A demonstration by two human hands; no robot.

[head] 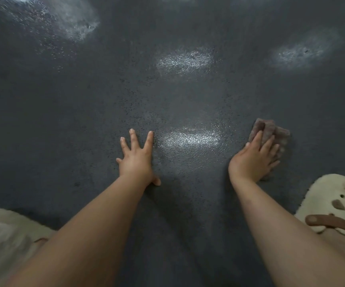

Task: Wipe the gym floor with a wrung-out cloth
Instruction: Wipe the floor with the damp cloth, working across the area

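Pressing with straight fingers (268, 145), the right hand (252, 160) holds the brownish cloth (279, 132) flat on the dark gym floor (167, 100) mid-wipe, while the left hand (136, 160) braces, splayed wide (bare floor beneath), so I'd say the next stroke needs steady downward pressure.

Open floor (177, 96) ahead; clog (333, 204) rightward.

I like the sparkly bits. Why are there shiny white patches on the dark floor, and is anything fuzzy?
Head view: the patches are light glaring off the dark floor, brightest between the left hand and the right hand pressing the cloth; the top left patch is smeared by blur, and the clog bulges at the wide-angle edge.
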